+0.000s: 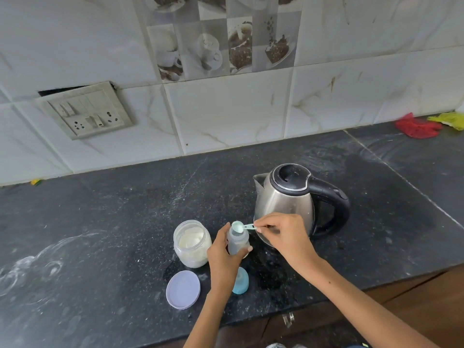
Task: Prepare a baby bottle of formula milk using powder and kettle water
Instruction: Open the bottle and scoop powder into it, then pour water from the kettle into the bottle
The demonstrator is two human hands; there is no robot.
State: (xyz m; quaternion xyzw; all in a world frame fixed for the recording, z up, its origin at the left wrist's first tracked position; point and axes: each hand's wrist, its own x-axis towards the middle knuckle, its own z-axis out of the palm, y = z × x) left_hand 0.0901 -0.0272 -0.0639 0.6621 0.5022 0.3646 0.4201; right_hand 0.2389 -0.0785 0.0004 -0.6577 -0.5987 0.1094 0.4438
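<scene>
A small clear baby bottle (238,242) stands upright and uncapped on the dark counter, and my left hand (223,257) grips its body. My right hand (283,236) pinches the handle of a pale green scoop (238,226), whose bowl sits over the bottle's mouth. Just left of the bottle stands an open clear jar (192,243) holding white powder. The steel kettle (288,204) with a black lid and handle stands right behind my right hand. The bottle's blue teat cap (241,281) lies on the counter near my left wrist.
The jar's lilac lid (183,289) lies upturned in front of the jar. The counter's front edge (326,301) runs under my forearms. A switch and socket plate (85,111) is on the tiled wall. Red and yellow cloths (418,126) lie at the far right.
</scene>
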